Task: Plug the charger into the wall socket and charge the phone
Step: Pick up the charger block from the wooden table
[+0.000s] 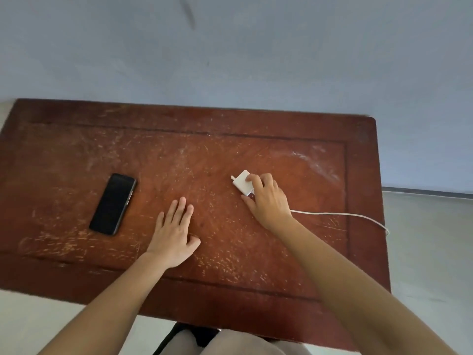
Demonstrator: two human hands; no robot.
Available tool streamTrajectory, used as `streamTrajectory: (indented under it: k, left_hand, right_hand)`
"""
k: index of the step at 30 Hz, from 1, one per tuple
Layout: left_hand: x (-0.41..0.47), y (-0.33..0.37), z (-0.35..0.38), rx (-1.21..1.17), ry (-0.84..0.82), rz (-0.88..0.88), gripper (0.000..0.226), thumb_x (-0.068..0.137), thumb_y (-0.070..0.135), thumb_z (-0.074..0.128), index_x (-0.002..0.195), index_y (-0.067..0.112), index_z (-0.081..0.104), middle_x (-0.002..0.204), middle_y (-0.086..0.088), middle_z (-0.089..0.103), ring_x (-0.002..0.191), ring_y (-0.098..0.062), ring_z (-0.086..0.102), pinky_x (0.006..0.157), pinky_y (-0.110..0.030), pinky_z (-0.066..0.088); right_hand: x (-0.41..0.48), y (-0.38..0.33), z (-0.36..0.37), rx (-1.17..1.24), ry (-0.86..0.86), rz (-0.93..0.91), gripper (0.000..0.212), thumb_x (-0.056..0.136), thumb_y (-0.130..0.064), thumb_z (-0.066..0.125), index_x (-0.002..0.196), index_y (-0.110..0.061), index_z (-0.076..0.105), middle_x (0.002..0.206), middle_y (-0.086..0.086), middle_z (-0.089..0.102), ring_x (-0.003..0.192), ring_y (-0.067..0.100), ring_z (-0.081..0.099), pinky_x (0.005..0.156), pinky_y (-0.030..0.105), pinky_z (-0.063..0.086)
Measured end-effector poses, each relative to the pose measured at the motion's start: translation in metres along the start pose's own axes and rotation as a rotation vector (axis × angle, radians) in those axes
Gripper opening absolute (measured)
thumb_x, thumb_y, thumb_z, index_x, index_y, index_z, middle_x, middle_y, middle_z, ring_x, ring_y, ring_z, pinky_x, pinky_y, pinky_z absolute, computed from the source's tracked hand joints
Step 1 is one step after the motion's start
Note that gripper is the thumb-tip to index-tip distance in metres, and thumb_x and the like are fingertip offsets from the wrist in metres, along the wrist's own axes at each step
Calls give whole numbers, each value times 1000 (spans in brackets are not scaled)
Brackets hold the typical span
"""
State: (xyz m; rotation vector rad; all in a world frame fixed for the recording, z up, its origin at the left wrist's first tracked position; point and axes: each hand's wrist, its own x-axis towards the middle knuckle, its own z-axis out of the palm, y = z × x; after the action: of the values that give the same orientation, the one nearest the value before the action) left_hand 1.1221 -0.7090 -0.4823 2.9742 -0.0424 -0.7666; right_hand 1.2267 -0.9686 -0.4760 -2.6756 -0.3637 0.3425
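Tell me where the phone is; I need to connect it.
The phone lies flat on the left part of the wooden table, just left of the left hand.

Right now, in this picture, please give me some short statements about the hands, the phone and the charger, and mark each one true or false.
1. The right hand is on the white charger. True.
2. The phone lies to the right of the charger. False: it lies to the left, beyond the left hand.
3. The left hand holds the phone. False: it rests open on the table, apart from the phone.
4. A white cable runs toward the table's right edge. True.
5. The phone screen is dark. True.
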Motion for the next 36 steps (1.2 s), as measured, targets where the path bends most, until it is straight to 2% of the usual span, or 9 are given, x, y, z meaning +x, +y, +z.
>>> streamTrajectory:
  k: [4, 8, 15, 17, 20, 25, 29, 32, 36]
  left_hand:
    - [0, 4, 6, 15, 2, -33, 86, 87, 51, 32, 156, 13, -5, 160, -6, -28, 149, -23, -24, 123, -54, -1]
    - [-1, 11, 9, -29, 46, -60, 84, 88, 43, 37, 156, 12, 0, 165, -9, -17, 150, -25, -19, 122, -55, -2]
    - [-10, 18, -1, -140, 185, -103, 56, 93, 29, 55, 145, 11, 42, 161, -13, 29, 149, -28, 23, 118, -50, 26]
    - [-33, 11, 7, -140, 238, -96, 46, 91, 26, 57, 134, 11, 53, 151, -16, 43, 140, -30, 38, 110, -49, 36]
    - [-83, -19, 30, -131, 279, -34, 39, 92, 26, 57, 128, 12, 58, 142, -15, 52, 133, -30, 46, 102, -49, 43]
    - [-165, -116, 56, -91, 227, 27, 36, 98, 33, 48, 129, 18, 57, 144, -6, 50, 134, -24, 44, 108, -52, 34]
    - [-240, -218, 43, -43, 341, -62, 43, 100, 39, 44, 138, 20, 50, 150, -6, 44, 140, -24, 36, 114, -55, 25]
    - [-301, -297, 15, -74, 475, -163, 47, 99, 37, 48, 141, 15, 48, 152, -10, 44, 139, -27, 40, 113, -54, 31]
    - [-356, -391, -24, -127, 613, -275, 47, 97, 32, 54, 137, 6, 50, 137, -14, 57, 117, -33, 59, 93, -49, 49]
  right_hand:
    - [-22, 7, 1, 67, -47, -58, 47, 100, -37, 53, 139, -13, 45, 129, 12, 51, 92, 33, 65, 70, 44, 57]
    - [-50, 14, 1, 330, -122, 53, 50, 102, -47, 39, 148, -26, 36, 133, 3, 49, 97, 24, 63, 73, 40, 55]
    - [-89, -18, 8, 714, -157, 394, 38, 101, -53, 32, 117, -27, 55, 72, -1, 75, 59, 11, 58, 66, 39, 51]
    - [-100, -41, 12, 764, -170, 411, 41, 98, -59, 38, 122, -28, 49, 81, 0, 75, 60, 10, 57, 62, 31, 48]
    - [-113, -88, 24, 853, -136, 413, 45, 98, -43, 52, 135, -22, 40, 105, 7, 72, 64, 9, 60, 51, 20, 45]
    - [-130, -202, 51, 854, -49, 285, 49, 99, -38, 54, 141, -19, 37, 118, 7, 65, 56, 6, 61, 43, 13, 43]
    - [-144, -322, 65, 841, -12, 107, 52, 99, -42, 54, 144, -24, 35, 124, 5, 62, 72, 10, 61, 47, 12, 46]
    - [-151, -416, 68, 851, -16, -77, 48, 100, -40, 55, 143, -25, 37, 123, 8, 64, 67, 11, 61, 52, 17, 50]
    - [-147, -534, 70, 838, -47, -287, 50, 99, -43, 55, 144, -28, 36, 120, 6, 64, 65, 5, 65, 54, 15, 50]
